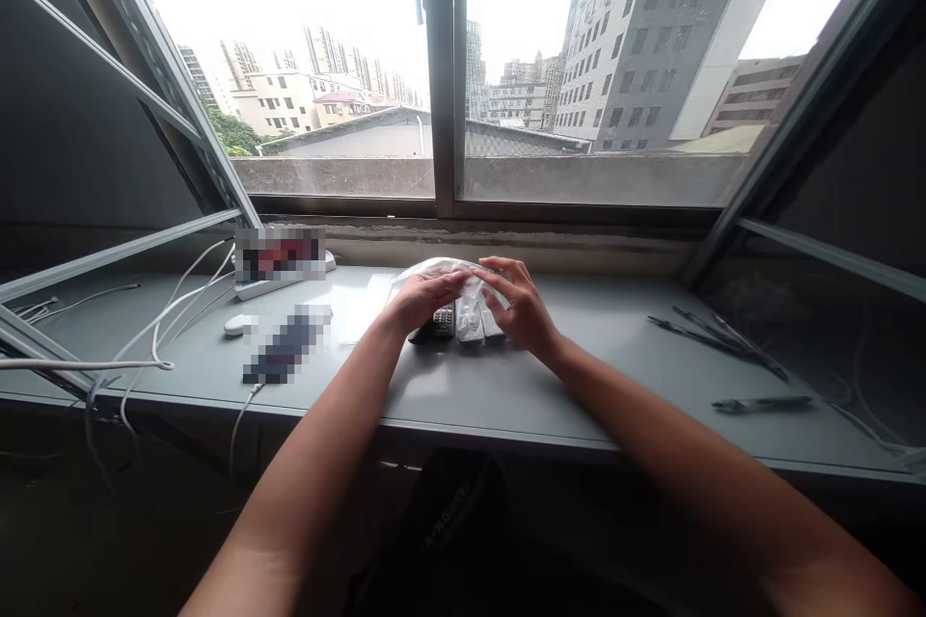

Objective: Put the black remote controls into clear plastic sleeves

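Note:
A clear plastic bag (pixel 443 266) is stretched between my two hands over the middle of the desk. My left hand (pixel 425 299) grips its upper edge, fingers pressed together and pointing right. My right hand (pixel 522 307) has its fingers curved around the bag's right side, the fingertips closed on the film. Below the hands a black device with a keypad (pixel 443 320) lies on the desk, partly covered by my left hand. Beside it sits a whitish item wrapped in plastic (pixel 470 320), with another pale piece to its right, partly behind my right hand. What these are I cannot make out.
At the left are a blurred-out phone-like object (pixel 285 347) on a cable, a white mouse-like item (pixel 240 325), a power strip (pixel 285 281) and loose white cables (pixel 155 347). Dark thin tools (pixel 713 337) and a pen (pixel 762 404) lie right. Metal frame bars flank the desk (pixel 608 328).

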Tool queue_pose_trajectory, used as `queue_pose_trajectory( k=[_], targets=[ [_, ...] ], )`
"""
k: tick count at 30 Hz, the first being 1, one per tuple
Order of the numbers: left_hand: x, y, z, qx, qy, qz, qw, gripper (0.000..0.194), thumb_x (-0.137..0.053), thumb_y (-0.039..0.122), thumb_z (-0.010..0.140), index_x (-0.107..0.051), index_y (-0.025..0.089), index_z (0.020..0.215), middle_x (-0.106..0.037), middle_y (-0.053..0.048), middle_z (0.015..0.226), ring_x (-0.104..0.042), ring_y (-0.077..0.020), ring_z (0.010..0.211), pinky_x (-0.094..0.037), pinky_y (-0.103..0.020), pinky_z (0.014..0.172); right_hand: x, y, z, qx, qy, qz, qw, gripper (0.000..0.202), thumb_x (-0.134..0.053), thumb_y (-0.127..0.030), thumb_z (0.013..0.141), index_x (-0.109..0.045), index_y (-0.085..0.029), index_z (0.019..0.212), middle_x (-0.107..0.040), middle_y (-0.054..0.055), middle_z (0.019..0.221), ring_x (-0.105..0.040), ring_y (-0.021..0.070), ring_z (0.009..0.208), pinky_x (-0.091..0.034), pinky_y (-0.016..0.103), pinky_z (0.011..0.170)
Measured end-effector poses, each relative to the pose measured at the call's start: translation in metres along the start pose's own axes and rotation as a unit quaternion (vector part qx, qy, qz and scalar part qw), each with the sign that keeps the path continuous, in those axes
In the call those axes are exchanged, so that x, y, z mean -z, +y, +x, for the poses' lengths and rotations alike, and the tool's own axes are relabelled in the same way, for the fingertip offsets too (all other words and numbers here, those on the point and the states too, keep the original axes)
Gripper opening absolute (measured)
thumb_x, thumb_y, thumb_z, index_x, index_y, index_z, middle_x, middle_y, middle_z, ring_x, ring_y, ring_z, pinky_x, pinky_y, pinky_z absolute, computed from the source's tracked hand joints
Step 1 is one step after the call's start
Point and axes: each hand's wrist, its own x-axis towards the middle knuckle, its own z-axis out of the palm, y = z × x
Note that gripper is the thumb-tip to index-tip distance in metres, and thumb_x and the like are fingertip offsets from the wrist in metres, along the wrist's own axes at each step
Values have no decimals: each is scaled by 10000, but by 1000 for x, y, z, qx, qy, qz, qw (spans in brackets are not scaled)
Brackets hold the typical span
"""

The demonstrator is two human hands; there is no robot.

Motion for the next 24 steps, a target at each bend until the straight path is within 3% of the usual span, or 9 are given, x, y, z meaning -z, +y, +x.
queue_pose_trajectory(
  k=[4,8,13,17,21,24],
  targets=[
    [-5,-2,6,-19,102,-50,993,255,-975,239,813,-849,160,1020,-850,-105,1104,-798,-178,954,-629,-247,845,-1,-3,1,-32,36,19,999,490,-596,-205,1073,-664,-330,1543,-644,130,1443,-611,348,1370,-547,607,1187],
    [-8,-3,10,-35,137,-88,986,228,-965,205,816,-831,149,992,-851,-104,1073,-809,-174,917,-628,-249,824,0,-5,3,-27,32,28,999,403,-583,-209,1077,-731,-311,1438,-693,116,1406,-641,335,1337,-555,596,1180],
    [-9,-1,6,-34,126,-83,988,260,-977,223,807,-830,146,1007,-851,-108,1071,-813,-185,941,-625,-261,864,-2,-6,2,-6,-4,27,1000,373,-587,-230,1086,-740,-296,1420,-725,102,1435,-618,333,1374,-528,611,1210],
    [-10,-3,2,-26,87,-67,994,269,-976,258,814,-834,144,1011,-846,-114,1095,-801,-192,983,-612,-278,926,-7,-1,-1,-6,-30,29,999,365,-628,-275,1077,-748,-269,1422,-748,121,1395,-611,344,1380,-519,615,1219],
    [-9,-5,1,-32,38,-34,998,298,-954,291,839,-834,162,1079,-835,-107,1136,-781,-206,1034,-608,-308,978,-7,2,-1,-24,-59,42,997,361,-631,-288,1075,-777,-267,1404,-643,111,1586,-533,343,1507,-464,608,1281],
    [-9,-2,2,-31,45,-58,997,321,-869,386,924,-819,181,1166,-822,-104,1166,-770,-191,978,-619,-288,890,-4,0,1,-14,-82,51,995,347,-627,-277,1073,-800,-292,1373,-592,79,1652,-459,340,1589,-425,625,1311]
  ],
)
